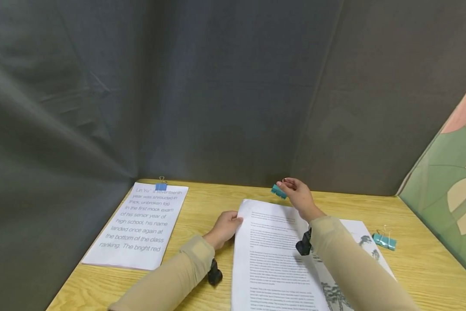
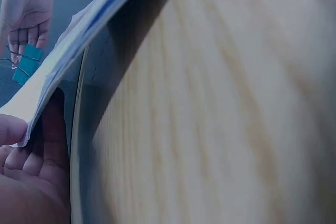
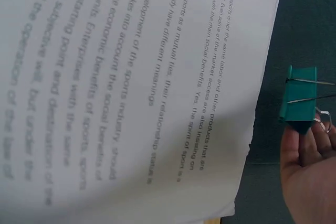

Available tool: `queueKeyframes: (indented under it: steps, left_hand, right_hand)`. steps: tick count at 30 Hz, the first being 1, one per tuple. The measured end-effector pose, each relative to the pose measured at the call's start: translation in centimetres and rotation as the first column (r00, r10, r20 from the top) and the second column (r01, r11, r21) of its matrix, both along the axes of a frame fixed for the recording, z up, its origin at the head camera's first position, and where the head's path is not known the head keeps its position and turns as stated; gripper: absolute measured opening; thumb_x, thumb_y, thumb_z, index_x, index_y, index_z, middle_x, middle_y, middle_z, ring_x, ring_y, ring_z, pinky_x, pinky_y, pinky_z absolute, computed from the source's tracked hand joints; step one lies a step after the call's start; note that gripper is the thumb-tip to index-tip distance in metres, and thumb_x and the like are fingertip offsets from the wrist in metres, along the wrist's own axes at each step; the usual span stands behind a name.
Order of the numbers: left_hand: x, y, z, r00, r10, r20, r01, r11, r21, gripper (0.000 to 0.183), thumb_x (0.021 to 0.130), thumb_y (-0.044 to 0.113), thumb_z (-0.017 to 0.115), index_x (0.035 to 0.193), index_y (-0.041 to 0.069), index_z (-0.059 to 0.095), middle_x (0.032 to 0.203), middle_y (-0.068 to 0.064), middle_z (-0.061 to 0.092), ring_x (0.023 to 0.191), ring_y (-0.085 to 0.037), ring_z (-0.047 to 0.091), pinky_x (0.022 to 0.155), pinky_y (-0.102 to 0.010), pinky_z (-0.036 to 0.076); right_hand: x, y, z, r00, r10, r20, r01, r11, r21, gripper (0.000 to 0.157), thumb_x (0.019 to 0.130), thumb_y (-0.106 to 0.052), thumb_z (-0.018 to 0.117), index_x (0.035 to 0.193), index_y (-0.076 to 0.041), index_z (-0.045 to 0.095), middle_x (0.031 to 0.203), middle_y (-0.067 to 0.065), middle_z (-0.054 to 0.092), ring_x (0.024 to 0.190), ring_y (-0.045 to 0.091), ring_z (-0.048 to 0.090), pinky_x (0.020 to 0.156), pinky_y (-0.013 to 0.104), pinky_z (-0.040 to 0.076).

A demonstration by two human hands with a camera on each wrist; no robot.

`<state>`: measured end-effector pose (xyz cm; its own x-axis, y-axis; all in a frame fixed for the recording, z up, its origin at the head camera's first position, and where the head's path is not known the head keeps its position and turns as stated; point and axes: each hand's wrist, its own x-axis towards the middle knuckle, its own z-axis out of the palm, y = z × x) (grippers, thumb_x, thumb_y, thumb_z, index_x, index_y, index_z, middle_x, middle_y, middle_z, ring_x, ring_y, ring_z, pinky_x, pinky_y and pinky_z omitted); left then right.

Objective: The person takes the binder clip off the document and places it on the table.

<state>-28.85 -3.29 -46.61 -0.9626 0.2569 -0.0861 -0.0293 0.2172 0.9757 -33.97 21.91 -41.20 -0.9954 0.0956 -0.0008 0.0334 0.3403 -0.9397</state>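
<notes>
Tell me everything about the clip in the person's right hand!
The binder clip is teal, with a wedge-shaped body and thin silvery wire handles. It looks like painted metal. The right hand holds it tilted, just past the far edge of the printed sheets and clear of them. Nothing is clamped in it.

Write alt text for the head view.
A person's right grip holds a teal metal binder clip beyond the top edge of a white printed paper stack; the left grip pinches its left edge. Large-print white paper lies left on the yellow wood-grain table, another teal clip right.
</notes>
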Motion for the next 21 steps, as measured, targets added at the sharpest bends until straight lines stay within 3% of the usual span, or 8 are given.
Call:
queueKeyframes:
  steps: [8, 21]
  left_hand:
    - [0.1, -0.1, 0.0, 1.000, -0.004, 0.024, 0.004, 1.000, -0.019, 0.026, 0.108, 0.008, 0.050, 0.117, -0.004, 0.071, 0.091, -0.007, 0.072, 0.078, -0.015, 0.065, 0.070, -0.029, 0.052]
    - [-0.2, -0.6, -0.1, 1.000, -0.011, 0.025, 0.013, 0.998, -0.065, 0.026, 0.107, 0.008, 0.051, 0.118, -0.004, 0.071, 0.090, -0.006, 0.071, 0.079, -0.016, 0.064, 0.072, -0.030, 0.051]
  right_hand:
    - [-0.3, -0.3, -1.2, 0.996, -0.016, 0.085, 0.017, 1.000, -0.010, 0.071, 0.102, -0.038, 0.067, 0.150, 0.007, 0.040, 0.143, 0.024, 0.050, 0.133, 0.037, 0.047, 0.111, 0.047, 0.041]
    - [-0.8, -0.7, -2.9, 0.991, 0.034, 0.129, -0.037, 0.999, 0.021, 0.073, 0.105, -0.033, 0.063, 0.152, 0.013, 0.032, 0.147, 0.029, 0.045, 0.135, 0.039, 0.045, 0.107, 0.049, 0.044]
